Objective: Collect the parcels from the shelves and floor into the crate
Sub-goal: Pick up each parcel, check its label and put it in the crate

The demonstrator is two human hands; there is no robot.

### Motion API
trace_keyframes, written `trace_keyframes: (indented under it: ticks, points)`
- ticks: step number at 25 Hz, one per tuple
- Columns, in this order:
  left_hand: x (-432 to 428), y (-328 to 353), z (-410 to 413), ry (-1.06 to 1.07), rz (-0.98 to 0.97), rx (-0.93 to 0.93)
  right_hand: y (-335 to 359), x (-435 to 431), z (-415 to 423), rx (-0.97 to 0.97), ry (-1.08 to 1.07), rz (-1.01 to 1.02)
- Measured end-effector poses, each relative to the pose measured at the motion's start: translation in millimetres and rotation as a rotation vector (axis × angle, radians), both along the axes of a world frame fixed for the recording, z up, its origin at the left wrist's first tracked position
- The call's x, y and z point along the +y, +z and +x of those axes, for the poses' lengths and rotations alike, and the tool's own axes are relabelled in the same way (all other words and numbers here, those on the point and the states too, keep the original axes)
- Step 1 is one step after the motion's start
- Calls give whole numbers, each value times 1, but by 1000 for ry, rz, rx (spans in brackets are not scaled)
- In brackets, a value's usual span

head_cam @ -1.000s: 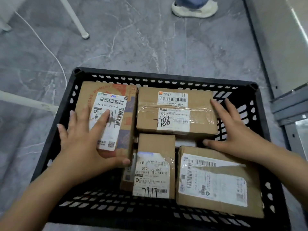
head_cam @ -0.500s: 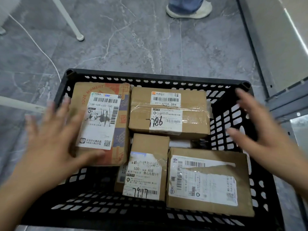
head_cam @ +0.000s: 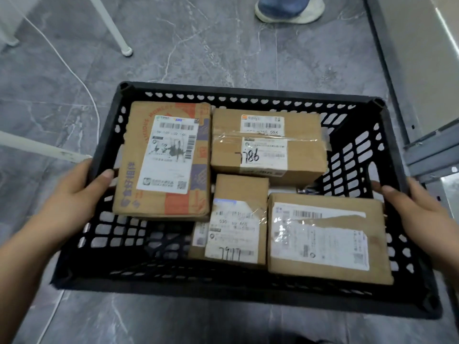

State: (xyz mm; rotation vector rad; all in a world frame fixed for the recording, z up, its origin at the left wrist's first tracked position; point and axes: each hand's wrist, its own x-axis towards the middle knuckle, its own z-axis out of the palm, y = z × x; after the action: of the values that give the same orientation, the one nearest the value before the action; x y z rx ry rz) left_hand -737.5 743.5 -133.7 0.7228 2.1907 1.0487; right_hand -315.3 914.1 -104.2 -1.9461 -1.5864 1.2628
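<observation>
Five parcels are sitting inside the black crate (head_cam: 248, 91), listed here with the crate read as a clock face.

Item one: a printed brown parcel (head_cam: 164, 157) with orange and purple markings is lying flat at 10 o'clock, white label up.
Item two: a taped parcel (head_cam: 268, 142) with 7786 handwritten on it is lying at 1 o'clock, just beside item one.
Item three: a small parcel (head_cam: 238, 217) is lying at 6 o'clock, label up, just beside item four.
Item four: a broad parcel (head_cam: 327, 239) with a torn white label is filling the 4 o'clock corner.
Item five: a hidden parcel (head_cam: 198, 237) is showing only an edge from under item three; I cannot tell its shape.

My left hand (head_cam: 72, 197) is gripping the rim at 9 o'clock, its fingers (head_cam: 83, 170) curling round the outside of the wall and the thumb lying over the inside. My right hand (head_cam: 419, 209) is gripping the rim at 3 o'clock in the same way, thumb over the edge and the other fingers hidden behind the wall. I cannot tell whether the crate is resting on the grey marbled floor (head_cam: 223, 45) or hanging clear of it.

Around the crate: a white cable (head_cam: 83, 81) is trailing at 10 o'clock, a white leg (head_cam: 111, 28) is standing at 11 o'clock, a person's pale shoe (head_cam: 290, 16) is standing at 12 o'clock, and a grey metal shelf frame (head_cam: 432, 155) is jutting in at 3 o'clock.
</observation>
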Motion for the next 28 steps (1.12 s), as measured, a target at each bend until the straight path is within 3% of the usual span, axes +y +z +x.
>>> trace_keyframes:
  ticks: [8,14,17,19,22,25,28]
  points:
    - [23,16,17,-78,-88,265,21,14,-15,-17,31,39]
    - [16,22,16,-108,-57,180,19,14,-11,15,46,95]
    - [15,22,20,-97,-63,293,16,13,-11,26,34,178]
    - [16,22,25,-114,-158,536,15,11,-7,-130,69,285]
    - [20,25,28,-449,-243,885,11,7,-11,-605,425,557]
    - [26,18,51,-678,-332,891,13,-9,-38,-595,728,305]
    - [32,-2,83,-772,-396,926,-17,-22,-55,-726,767,393]
